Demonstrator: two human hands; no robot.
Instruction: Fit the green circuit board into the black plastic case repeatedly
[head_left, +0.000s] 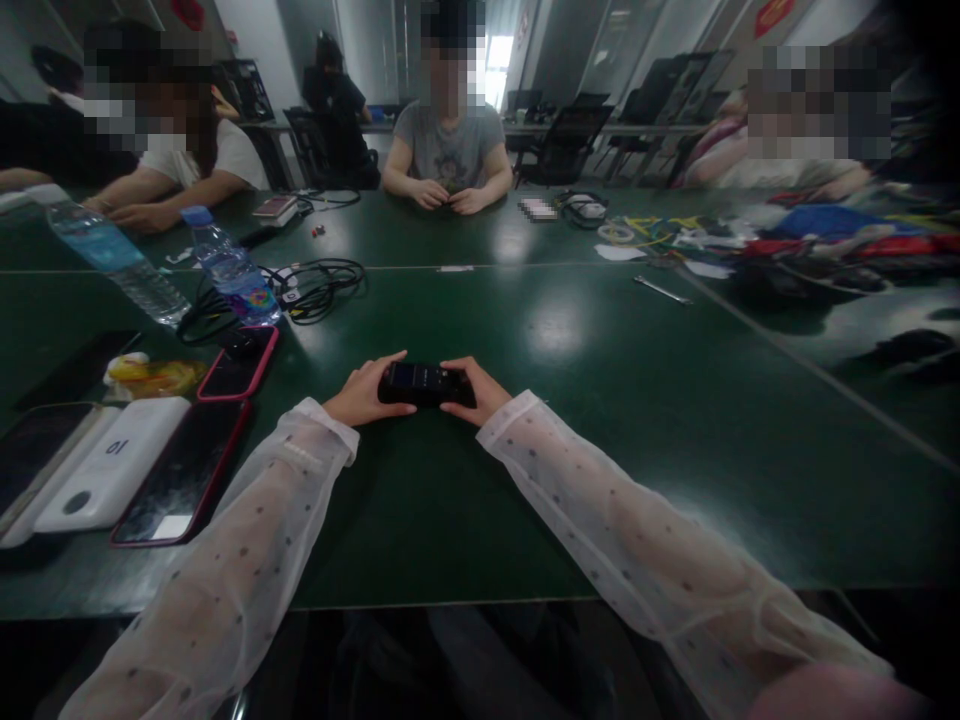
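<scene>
Black handheld device sits between left hand and right hand, fingers part-curled gripping both ends, low at the tabletop, contact unclear; one side loosening first could tip it.

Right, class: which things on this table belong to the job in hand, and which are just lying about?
In the job:
- black device, held at its ends by the left hand and right hand

Apparently just lying about:
- large bottle
- smaller bottle
- pink-edged phone
- white device
- red-edged phone
- wrench
- jumbled heap at right
</scene>
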